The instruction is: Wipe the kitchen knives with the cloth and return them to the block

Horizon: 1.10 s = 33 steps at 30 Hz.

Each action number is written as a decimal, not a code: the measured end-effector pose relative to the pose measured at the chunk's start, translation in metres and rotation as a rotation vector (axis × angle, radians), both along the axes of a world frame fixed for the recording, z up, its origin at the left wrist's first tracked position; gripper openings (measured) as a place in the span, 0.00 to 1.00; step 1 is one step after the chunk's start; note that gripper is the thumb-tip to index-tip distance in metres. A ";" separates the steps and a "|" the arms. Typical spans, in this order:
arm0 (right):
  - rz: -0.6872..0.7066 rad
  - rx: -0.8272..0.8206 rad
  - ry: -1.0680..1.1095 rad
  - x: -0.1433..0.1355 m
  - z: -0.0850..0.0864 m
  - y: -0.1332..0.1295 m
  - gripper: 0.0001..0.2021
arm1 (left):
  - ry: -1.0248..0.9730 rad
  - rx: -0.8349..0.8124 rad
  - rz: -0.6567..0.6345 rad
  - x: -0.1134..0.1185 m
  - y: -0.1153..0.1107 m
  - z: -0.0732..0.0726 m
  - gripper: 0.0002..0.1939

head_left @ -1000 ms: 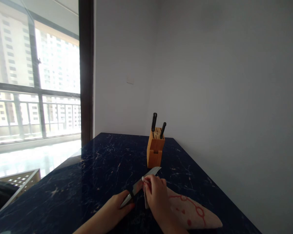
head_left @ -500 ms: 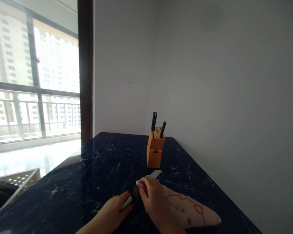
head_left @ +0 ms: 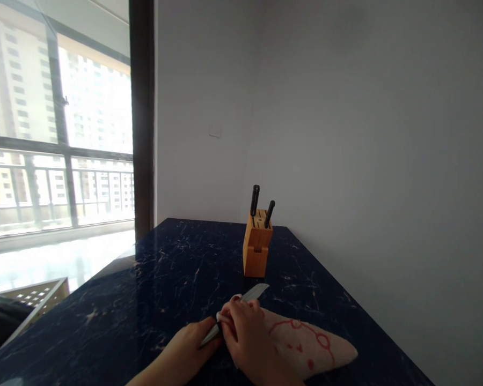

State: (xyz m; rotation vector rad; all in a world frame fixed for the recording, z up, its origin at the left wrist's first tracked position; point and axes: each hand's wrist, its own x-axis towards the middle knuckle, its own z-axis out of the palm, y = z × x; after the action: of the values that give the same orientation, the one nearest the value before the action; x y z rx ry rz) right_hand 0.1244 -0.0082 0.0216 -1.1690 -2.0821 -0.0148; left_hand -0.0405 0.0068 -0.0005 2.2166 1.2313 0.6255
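A knife lies across the space between my hands, its blade tip pointing away and to the right. My left hand is closed round its handle, part of which shows between the fingers. Over the middle of the knife, close to the left fingers, my right hand pinches a pale cloth with red markings. A fold of this cloth wraps the blade, and the rest trails off to the right. My right fingers hide the part of the knife under them.
Beyond the blade tip stands a wooden knife block with two black-handled knives in it. The dark marbled table runs back to a grey wall. At lower left is a perforated light-coloured bin or chair edge.
My right hand has slid down the knife towards the handle, drawing the cloth a little left. My left hand has stayed nearly still.
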 end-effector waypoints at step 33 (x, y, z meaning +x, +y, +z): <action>-0.053 -0.047 0.037 0.004 -0.006 0.006 0.08 | 0.024 -0.011 0.015 -0.001 0.001 0.000 0.08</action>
State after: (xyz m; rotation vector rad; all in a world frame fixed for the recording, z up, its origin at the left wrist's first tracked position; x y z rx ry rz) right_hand 0.1284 -0.0017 0.0158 -1.2435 -2.0287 0.0300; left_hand -0.0411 0.0080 -0.0007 2.2138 1.2620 0.5984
